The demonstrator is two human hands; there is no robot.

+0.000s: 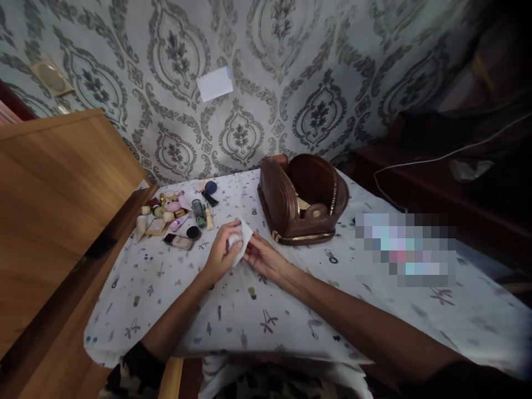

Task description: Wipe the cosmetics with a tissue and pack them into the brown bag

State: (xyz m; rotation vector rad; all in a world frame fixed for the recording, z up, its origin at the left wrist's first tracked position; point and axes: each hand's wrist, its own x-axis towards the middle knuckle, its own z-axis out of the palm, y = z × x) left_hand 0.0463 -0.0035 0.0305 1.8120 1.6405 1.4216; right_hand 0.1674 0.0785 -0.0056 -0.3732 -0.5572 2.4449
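Note:
A small white wipe or tissue (pixel 246 233) is held up over the middle of the table, between my two hands. My left hand (pixel 222 252) pinches it from the left, thumb and fingers curled round it. From the other side my right hand (pixel 266 257) grips its lower right edge. Whether anything is wrapped inside cannot be made out. Just beyond my right hand stands a brown leather toiletry bag (pixel 276 205), unzipped with its lid up. Left of my left hand lie a round black compact (pixel 193 232), a small rectangular bottle (pixel 179 241) and a cream tube (pixel 208 219).
A cluster of cosmetics (pixel 168 208) lies at the table's far left, with a green bottle (pixel 198 213) beside it. The patterned white tablecloth (pixel 233 321) covers the table. A wooden panel (pixel 62 205) borders the left; a blurred-out item (pixel 405 249) lies right.

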